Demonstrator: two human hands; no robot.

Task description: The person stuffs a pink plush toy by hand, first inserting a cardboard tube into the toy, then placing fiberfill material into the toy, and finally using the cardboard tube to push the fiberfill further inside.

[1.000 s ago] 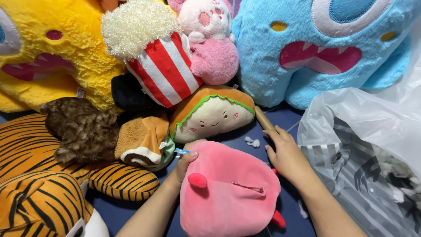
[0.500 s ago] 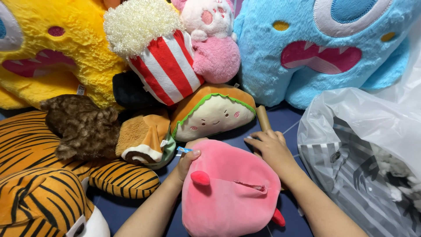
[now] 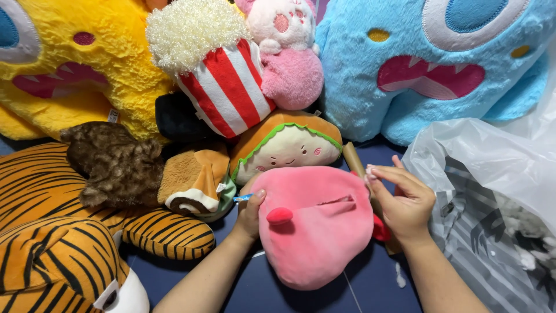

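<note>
Your left hand [image 3: 250,213] holds the left edge of one pink plush [image 3: 315,223], and its grip is clamped on the fabric, with a small blue thing [image 3: 243,197] between the fingers (I cannot tell what it is). Your right hand [image 3: 403,203] is at the right edge of the same plush; its fingers are curled together, but whether they pinch something I cannot tell. The pink plush lies in the middle, on the dark blue surface [image 3: 289,295], between your two hands, and it has one small red nose and one thin seam line.

Around it you have many toys. There are two big monster plushes, one yellow [image 3: 75,69] at the far left and one blue [image 3: 428,64] at the far right. Between them stand one popcorn plush [image 3: 223,75] with red and white stripes and one pink and white plush [image 3: 289,58]. Just behind the pink plush is one sandwich plush [image 3: 286,145] with a small face. At the left lie one brown furry toy [image 3: 116,165] and two tiger-striped plushes [image 3: 46,232]. One clear plastic bag [image 3: 492,191] lies at your right.
</note>
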